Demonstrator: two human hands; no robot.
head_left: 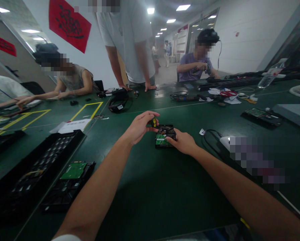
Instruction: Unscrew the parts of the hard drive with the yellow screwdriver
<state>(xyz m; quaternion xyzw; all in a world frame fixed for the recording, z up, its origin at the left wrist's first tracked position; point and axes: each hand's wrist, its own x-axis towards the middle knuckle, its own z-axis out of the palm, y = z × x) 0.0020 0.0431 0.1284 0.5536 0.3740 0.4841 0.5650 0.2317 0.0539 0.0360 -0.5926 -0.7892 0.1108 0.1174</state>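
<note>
On the green tabletop, a hard disk drive (pixel 162 142) lies in front of me with its green circuit board facing up. My right hand (pixel 185 142) grips the drive's right side, the thumb resting over the board. Above its far left part, my left hand (pixel 140 126) is closed around a black-and-yellow screwdriver handle (pixel 154 122). The screwdriver's tip points down toward the drive; whether it touches a screw is too small to tell. Another drive in a black frame (pixel 73 170) lies beside my left forearm.
A long black slotted tray (pixel 53 154) stands at left near a white paper (pixel 74 126). At right are a cable (pixel 210 132), another drive (pixel 261 117), a grey box (pixel 293 113) and a plastic bottle (pixel 272 75). Several people are across the table; one stands with hands on its edge.
</note>
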